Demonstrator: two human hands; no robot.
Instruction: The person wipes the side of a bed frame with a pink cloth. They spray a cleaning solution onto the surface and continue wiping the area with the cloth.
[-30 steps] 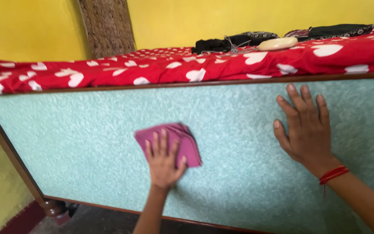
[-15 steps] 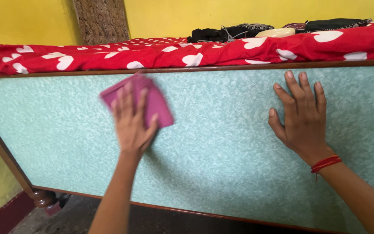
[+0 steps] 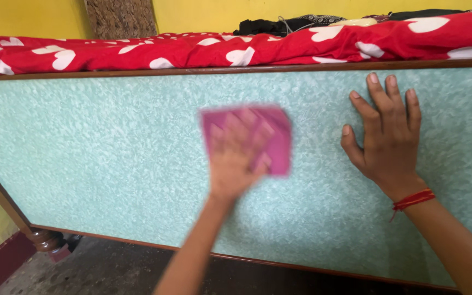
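At the far left, below the lower corner of the green bed panel [image 3: 94,158], stands a turned wooden bed leg [image 3: 45,239] on the dark floor [image 3: 99,270]. The panel is pale green with a mottled pattern, framed in brown wood, and it fills most of the view. Above its top edge lies a red bedsheet [image 3: 192,52] with white hearts, and behind this a yellow wall [image 3: 28,16].

Near the middle of the panel is the left hand [image 3: 236,158], blurred by motion. It lies flat with the fingers spread over a pink folded cloth [image 3: 271,136] and presses it against the panel. The cloth shows above and to the right of the fingers; it touches the panel in the upper half, a little right of the centre.

To the right of the cloth, apart from it, the right hand [image 3: 386,134] rests open on the panel with the palm flat and the fingers pointing up towards the top edge. It holds nothing. A red thread bracelet [image 3: 413,199] goes around its wrist.

On top of the bed, above the right part of the panel, lie dark clothes [image 3: 279,24] and a cream-coloured object [image 3: 356,22], only partly visible.
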